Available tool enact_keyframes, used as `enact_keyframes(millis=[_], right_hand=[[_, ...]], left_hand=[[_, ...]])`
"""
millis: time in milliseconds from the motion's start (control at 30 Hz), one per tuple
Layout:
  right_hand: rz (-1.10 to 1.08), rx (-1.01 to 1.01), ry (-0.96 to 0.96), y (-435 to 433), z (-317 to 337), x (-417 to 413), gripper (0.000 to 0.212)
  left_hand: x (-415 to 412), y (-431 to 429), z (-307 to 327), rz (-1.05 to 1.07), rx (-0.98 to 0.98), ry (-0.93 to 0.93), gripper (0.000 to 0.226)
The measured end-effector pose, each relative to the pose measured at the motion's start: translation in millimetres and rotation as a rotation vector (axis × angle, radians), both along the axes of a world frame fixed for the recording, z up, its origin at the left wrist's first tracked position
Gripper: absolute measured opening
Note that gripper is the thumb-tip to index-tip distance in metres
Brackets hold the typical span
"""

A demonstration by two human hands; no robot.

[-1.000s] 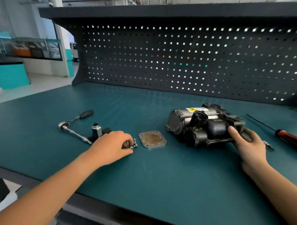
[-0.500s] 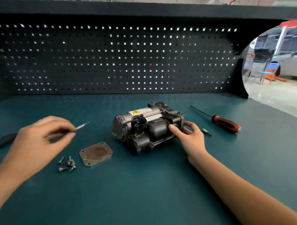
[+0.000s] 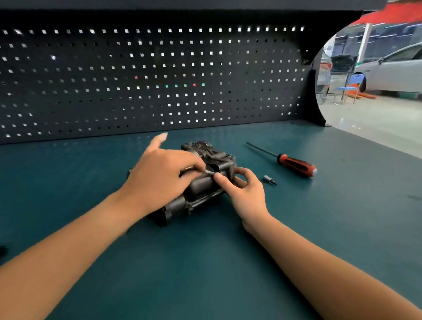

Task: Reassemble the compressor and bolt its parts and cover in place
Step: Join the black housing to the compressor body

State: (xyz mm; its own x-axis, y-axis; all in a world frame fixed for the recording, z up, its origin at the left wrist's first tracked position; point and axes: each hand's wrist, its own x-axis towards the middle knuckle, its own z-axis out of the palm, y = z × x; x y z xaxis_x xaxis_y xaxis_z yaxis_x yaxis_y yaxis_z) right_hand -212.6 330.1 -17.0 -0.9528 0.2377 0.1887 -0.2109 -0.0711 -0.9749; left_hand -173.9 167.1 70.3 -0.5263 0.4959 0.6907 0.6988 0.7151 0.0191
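Compressor (image 3: 200, 184) lies on the desk (image 3: 200, 268) about mid-width, nearer the back edge than the front, long axis slanting from front-left to back-right. Much of it is covered by the hands.

Left hand (image 3: 161, 174): over the top of the compressor, fingers curled. Thumb and forefingers pinch a thin metal piece (image 3: 209, 171), its tip down at the compressor's upper face. Little finger sticks up, straight.

Right hand (image 3: 248, 194): at the compressor's right end, holding it. Index fingertip lies on the dark cylinder just beside the metal piece's tip; thumb curled over the end; other fingers tucked under. Exact contact of those fingers: cannot tell.

Screwdriver (image 3: 296, 164), red-and-black handle, lies toward the desk's right side, shaft pointing left and back. Small bit (image 3: 269, 179) lies between it and the right hand, touching neither. Pegboard (image 3: 148, 84) stands along the back edge.
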Motion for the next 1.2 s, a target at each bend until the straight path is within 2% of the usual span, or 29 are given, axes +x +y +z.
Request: enact_keyframes(millis=[333, 533, 733, 933, 1100, 1200], right_hand=[[0.003, -0.017, 0.005, 1, 2, 2, 0.032], [0.005, -0.029, 0.001, 1, 2, 2, 0.033], [0.013, -0.034, -0.013, 1, 0, 2, 0.034], [-0.005, -0.006, -0.010, 0, 2, 3, 0.034], [0.002, -0.012, -0.008, 0, 3, 4, 0.033], [0.001, 0.003, -0.018, 0, 3, 3, 0.035]], left_hand=[[-6, 9, 4, -0.019, 0.171, -0.178, 0.008], [-8, 3, 5, -0.002, 0.041, -0.228, 0.010], [-13, 2, -1, 0.069, 0.069, -0.164, 0.009], [-20, 12, 7, 0.100, -0.152, -0.192, 0.008], [-29, 23, 12, 0.255, -0.324, -0.131, 0.027], [-33, 30, 16, 0.335, -0.445, -0.101, 0.029]])
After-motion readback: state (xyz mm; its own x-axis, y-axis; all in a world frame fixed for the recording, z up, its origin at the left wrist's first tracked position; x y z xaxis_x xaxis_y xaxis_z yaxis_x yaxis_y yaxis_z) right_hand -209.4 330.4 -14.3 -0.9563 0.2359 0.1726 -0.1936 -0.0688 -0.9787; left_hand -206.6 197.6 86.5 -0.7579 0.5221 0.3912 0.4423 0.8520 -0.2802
